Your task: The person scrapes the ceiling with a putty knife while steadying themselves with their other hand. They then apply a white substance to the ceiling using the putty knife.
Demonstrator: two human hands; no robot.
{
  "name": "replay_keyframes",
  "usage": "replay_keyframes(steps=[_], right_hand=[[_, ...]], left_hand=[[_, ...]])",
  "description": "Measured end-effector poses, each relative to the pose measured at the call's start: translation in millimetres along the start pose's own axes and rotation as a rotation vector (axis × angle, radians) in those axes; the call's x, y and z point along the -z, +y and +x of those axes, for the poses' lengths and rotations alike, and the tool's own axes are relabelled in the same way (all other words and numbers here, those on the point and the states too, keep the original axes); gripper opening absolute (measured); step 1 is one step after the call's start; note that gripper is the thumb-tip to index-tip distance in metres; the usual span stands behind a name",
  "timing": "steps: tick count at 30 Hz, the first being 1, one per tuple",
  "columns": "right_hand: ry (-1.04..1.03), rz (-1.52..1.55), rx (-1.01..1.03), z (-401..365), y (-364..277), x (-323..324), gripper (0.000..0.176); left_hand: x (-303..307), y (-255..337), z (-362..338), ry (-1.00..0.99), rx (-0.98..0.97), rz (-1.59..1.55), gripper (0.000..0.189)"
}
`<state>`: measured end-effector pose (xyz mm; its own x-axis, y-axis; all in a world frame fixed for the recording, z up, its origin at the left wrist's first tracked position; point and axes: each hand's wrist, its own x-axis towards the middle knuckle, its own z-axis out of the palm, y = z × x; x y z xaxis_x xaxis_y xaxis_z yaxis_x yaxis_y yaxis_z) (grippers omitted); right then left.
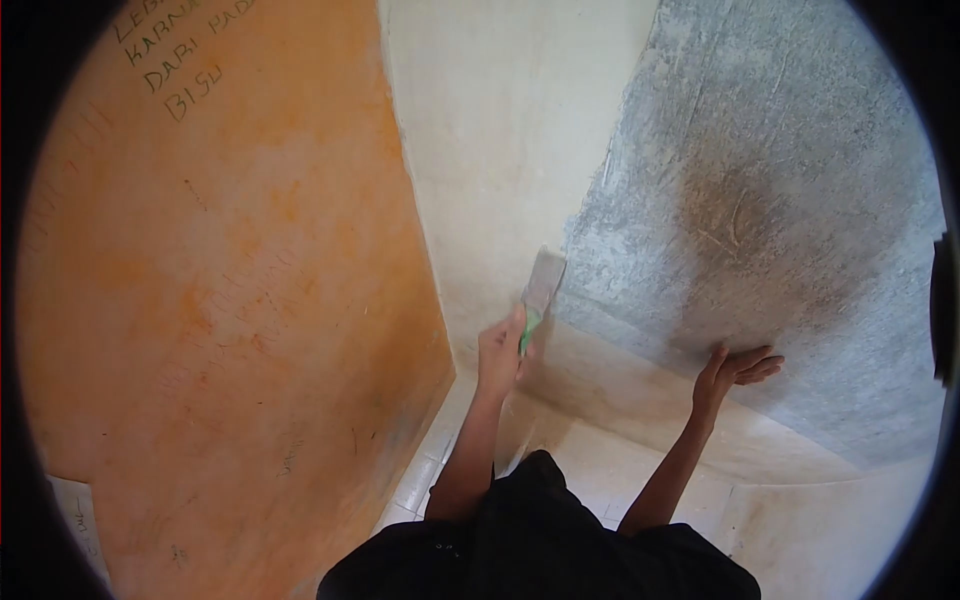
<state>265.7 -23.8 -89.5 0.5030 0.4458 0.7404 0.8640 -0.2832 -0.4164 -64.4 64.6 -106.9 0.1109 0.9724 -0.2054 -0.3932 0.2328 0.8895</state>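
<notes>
My left hand (499, 352) is closed round the green handle of a scraper (543, 278), slightly smeared by motion. Its flat metal blade points up and lies over the border between the cream strip of wall (500, 150) and the rough grey patch (640, 230). Off to the right, my right hand (735, 375) has its fingers stretched out, holding nothing. It is by the lower part of the grey patch, with a dark shadow on the wall just above it.
An orange wall (250, 300) with handwriting on it stands to the left and meets the cream wall in a corner. Below, pale floor tiles (425, 470) show beside my dark clothing (540, 540). A white sheet (78, 520) with writing is at lower left.
</notes>
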Motion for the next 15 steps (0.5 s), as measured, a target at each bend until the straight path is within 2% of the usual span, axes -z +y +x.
replay_keyframes(steps=[2,3,9,11,12,14,15], right_hand=[[-0.043,0.006,0.008,-8.2,2.6,7.4,0.087],[-0.022,-0.014,0.015,-8.1,0.3,7.8,0.086],[0.02,-0.03,0.01,-1.9,-6.1,0.8,0.086],[0.015,-0.03,0.013,-6.4,-3.4,3.8,0.087],[0.021,-0.034,0.025,-6.3,-0.9,4.2,0.087],[0.044,-0.024,0.036,0.2,-2.8,-0.8,0.087],[0.049,-0.029,0.027,-0.3,-3.7,-0.5,0.087]], left_hand=[[-4.2,20.0,2.7,-0.043,-0.116,0.01,0.044],[-2.5,9.6,-0.1,-0.038,-0.113,0.002,0.044],[2.2,-0.7,-2.8,-0.003,0.023,0.036,0.045],[-4.0,15.2,4.5,-0.073,-0.147,-0.029,0.045],[-1.7,6.9,0.7,-0.07,-0.15,-0.034,0.045],[3.4,-7.7,-3.6,0.018,0.007,0.032,0.046],[4.2,-8.5,0.3,0.013,0.003,0.036,0.046]])
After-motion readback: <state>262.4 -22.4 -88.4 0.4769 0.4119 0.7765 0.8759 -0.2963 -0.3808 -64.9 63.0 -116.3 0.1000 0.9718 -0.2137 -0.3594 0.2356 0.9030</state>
